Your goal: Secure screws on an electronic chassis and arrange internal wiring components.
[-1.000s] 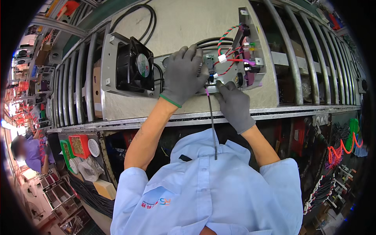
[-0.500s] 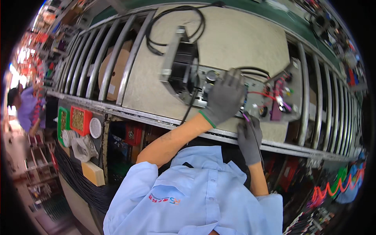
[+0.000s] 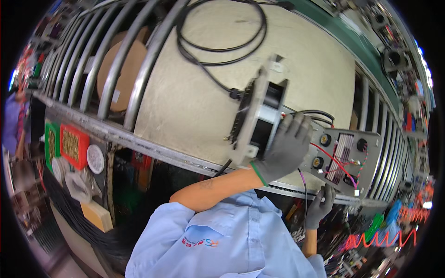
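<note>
Head view: I see the beige table (image 3: 185,102) carrying a metal chassis assembly (image 3: 343,155) with a black fan (image 3: 262,118) at its left end and red wiring (image 3: 336,167) across its panel. A black cable (image 3: 218,46) loops on the table above it. My left hand (image 3: 285,148), gloved grey, has its grip wrapped around the assembly beside the fan. My right hand (image 3: 320,206), also gloved, sits at the table's near edge below the panel, its grip pinching a thin cable (image 3: 303,185).
</note>
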